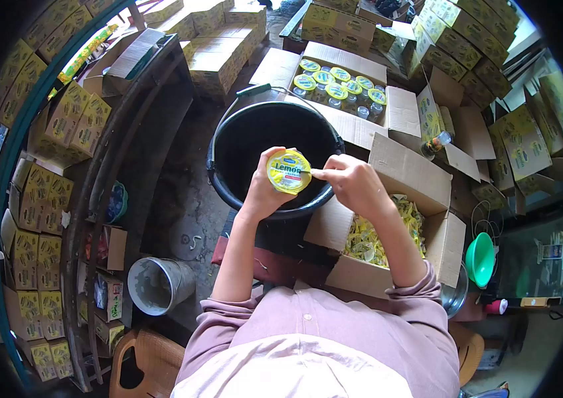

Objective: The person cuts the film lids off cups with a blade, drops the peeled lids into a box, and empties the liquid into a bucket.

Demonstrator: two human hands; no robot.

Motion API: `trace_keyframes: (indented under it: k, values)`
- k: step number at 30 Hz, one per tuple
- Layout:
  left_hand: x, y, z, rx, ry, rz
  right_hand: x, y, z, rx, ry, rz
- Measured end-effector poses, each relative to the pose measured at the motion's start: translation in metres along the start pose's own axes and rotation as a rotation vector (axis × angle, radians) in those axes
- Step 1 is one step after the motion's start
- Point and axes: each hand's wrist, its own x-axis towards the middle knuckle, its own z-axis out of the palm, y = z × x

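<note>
"Lemon"-labelled container (287, 179) held in left hand (265, 192), fingers wrapped around its side, label turned up, above black bucket (295, 213). Right hand (356, 184) narrowed, index finger pointed at label's edge; whether a thin tool is gripped cannot be told. Work at the label face judged to be in hand; firm left-hand support and light, controlled fingertip pressure judged to be called for. Yellow-lidded containers (336, 91) and yellow wrappers (368, 239) noted in separate open cartons nearby.

Bucket (228, 192) centre — open carton (411, 176) right, bottle carton (398, 109) behind, pail (162, 285) front left.
</note>
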Motion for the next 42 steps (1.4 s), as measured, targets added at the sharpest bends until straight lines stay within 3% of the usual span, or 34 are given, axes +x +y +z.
trace_keyframes:
  k: [6,9,12,17,42]
  values:
    - [-0.001,-0.006,-0.011,0.058,0.119,0.06,-0.003,0.009,-0.011,0.067,0.084,0.058]
    - [-0.001,-0.005,-0.002,-0.079,0.193,0.109,-0.003,0.01,-0.016,0.17,0.176,0.159]
    - [-0.001,-0.014,0.001,0.131,0.195,0.165,0.002,0.003,-0.012,0.277,0.227,0.275]
    - [-0.003,-0.012,0.005,-0.006,0.276,0.169,0.014,-0.02,0.012,0.455,0.331,0.369]
    - [-0.002,-0.014,0.006,-0.05,0.282,0.182,0.035,-0.038,0.046,0.273,0.253,0.266]
